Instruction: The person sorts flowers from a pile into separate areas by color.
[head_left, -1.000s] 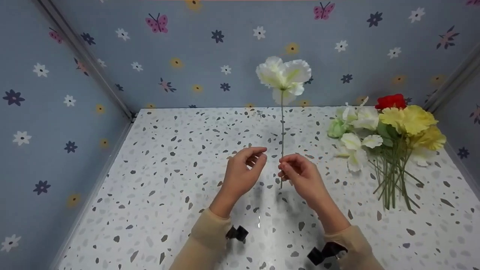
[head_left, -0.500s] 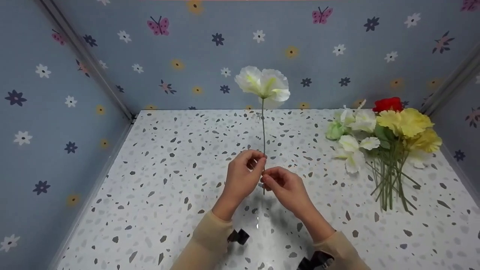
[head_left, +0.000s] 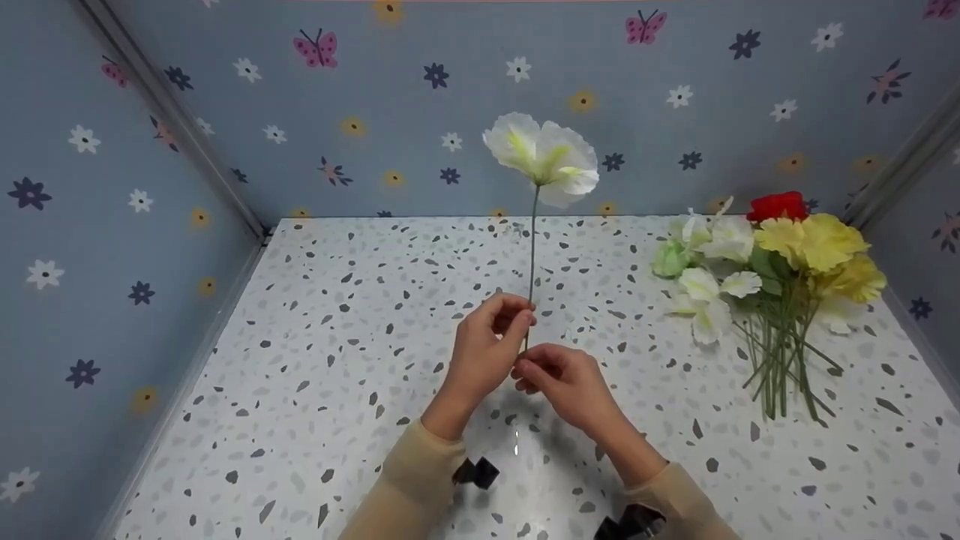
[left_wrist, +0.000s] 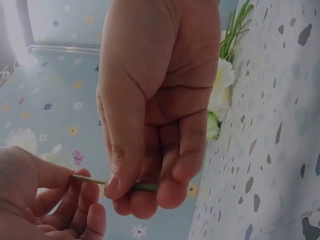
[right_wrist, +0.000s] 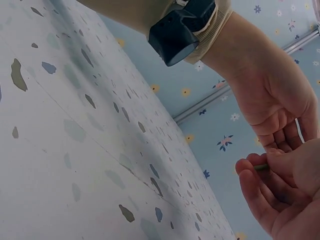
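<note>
A single artificial white flower (head_left: 544, 159) with yellow-green streaks stands nearly upright above the table, leaning slightly right. My left hand (head_left: 487, 345) pinches its thin green stem (head_left: 533, 247) between thumb and fingers. Just below, my right hand (head_left: 566, 384) pinches the stem near its lower end. In the left wrist view, the stem (left_wrist: 90, 179) spans the short gap between the left hand (left_wrist: 25, 195) and the right hand (left_wrist: 145, 100). The right wrist view has the stem tip (right_wrist: 261, 167) poking from the right hand's fingertips, while the bloom is out of frame.
To the right lies a bunch of artificial flowers: a red bloom (head_left: 778, 205), yellow ones (head_left: 814, 241), white ones (head_left: 705, 300) and a pale green one (head_left: 670, 259). Their stems (head_left: 784, 360) point toward me. Patterned blue panels (head_left: 420, 112) enclose the speckled white table (head_left: 322, 375).
The right hand brought the flower leftward to the left hand, which took hold of the stem. Since then the right hand has slid down to the stem's lower end and the bloom has risen slightly.
</note>
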